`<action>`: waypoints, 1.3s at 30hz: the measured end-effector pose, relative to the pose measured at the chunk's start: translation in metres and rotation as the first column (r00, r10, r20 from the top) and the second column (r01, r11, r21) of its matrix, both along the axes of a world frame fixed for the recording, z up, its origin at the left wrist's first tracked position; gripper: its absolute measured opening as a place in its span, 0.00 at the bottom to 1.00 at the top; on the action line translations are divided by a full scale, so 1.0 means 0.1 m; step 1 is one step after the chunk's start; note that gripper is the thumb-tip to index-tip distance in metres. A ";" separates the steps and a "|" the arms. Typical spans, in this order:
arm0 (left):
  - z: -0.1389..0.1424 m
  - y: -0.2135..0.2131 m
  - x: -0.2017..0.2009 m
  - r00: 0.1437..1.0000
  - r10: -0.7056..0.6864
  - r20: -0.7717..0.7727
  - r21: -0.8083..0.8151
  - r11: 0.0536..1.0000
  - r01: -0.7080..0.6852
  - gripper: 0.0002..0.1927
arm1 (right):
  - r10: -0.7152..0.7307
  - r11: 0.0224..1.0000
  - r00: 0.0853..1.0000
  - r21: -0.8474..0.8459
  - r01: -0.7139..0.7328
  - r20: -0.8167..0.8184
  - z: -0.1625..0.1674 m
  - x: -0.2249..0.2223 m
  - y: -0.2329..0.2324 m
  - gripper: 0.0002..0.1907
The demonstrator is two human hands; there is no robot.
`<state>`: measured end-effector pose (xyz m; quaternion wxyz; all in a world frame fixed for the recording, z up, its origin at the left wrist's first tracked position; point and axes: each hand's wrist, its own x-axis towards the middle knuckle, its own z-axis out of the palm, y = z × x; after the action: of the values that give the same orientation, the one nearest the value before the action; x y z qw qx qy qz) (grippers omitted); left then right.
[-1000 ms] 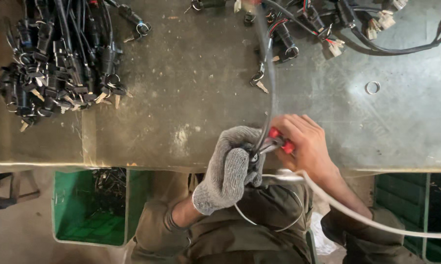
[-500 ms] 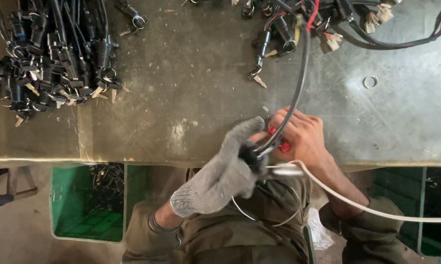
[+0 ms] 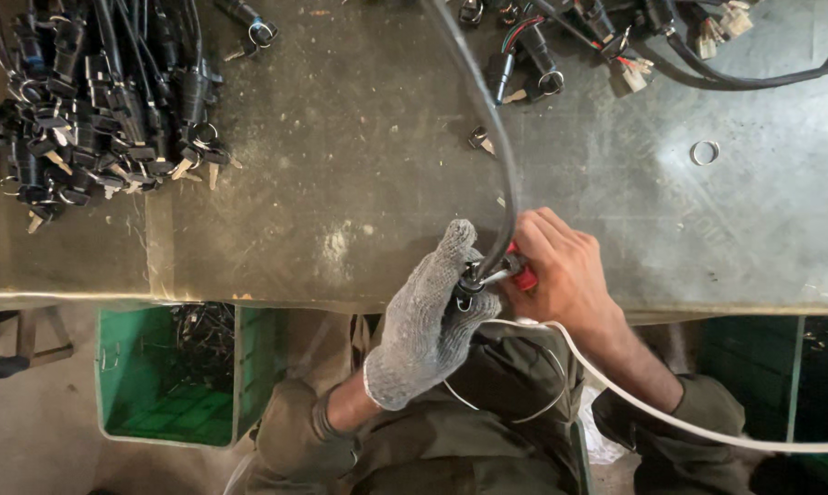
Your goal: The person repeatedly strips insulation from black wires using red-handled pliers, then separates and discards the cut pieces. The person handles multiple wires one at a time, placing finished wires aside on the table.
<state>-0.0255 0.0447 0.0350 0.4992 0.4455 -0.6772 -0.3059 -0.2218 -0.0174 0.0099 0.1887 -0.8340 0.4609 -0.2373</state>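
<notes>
My left hand (image 3: 428,316), in a grey knitted glove, grips the near end of a black cable (image 3: 487,128) at the front edge of the metal workbench (image 3: 341,165). The cable arcs up from my fingers toward the bench's far side. My bare right hand (image 3: 565,270) is closed on a red-handled tool (image 3: 522,273) whose metal tip meets the cable end between both hands. A white hose (image 3: 652,408) runs from under my right hand off to the lower right.
A heap of black cable assemblies with keys (image 3: 93,101) covers the bench's far left. More connectors and wires (image 3: 616,46) lie at the far right, with a small metal ring (image 3: 705,152) nearby. A green crate (image 3: 171,380) holding wires stands below the bench.
The cable swung from leaning right to arcing up and left. My gloved left hand shifted slightly on the cable end; my right hand stayed on the tool.
</notes>
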 end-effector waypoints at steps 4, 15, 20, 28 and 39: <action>-0.05 0.04 -0.02 0.998 -0.012 0.069 0.040 0.999 0.009 0.41 | -0.031 0.997 0.999 -0.074 0.032 0.009 0.06 -0.01 0.04 0.18; -0.16 0.01 -0.06 0.882 0.130 0.452 -0.120 0.989 -0.084 0.34 | -0.196 0.980 0.978 -0.031 0.194 -0.077 -0.04 -0.07 0.25 0.15; -0.22 -0.02 -0.06 0.813 0.223 0.538 -0.220 0.968 -0.120 0.32 | -0.175 0.984 0.985 0.035 0.175 0.003 -0.03 -0.03 0.29 0.17; -0.04 -0.01 0.10 0.962 -0.064 0.265 0.006 0.998 0.065 0.33 | -0.227 0.974 0.974 0.016 0.227 -0.025 -0.02 0.04 0.23 0.16; 0.21 -0.04 0.12 0.894 -0.270 -0.356 0.398 0.822 0.407 0.35 | 0.109 0.994 0.983 -0.044 -0.103 0.146 -0.16 -0.08 -0.12 0.18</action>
<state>-0.0131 0.0403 0.0555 0.4074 0.3739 -0.5745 -0.6034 -0.2299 -0.0297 -0.0056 0.2195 -0.8408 0.3961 -0.2966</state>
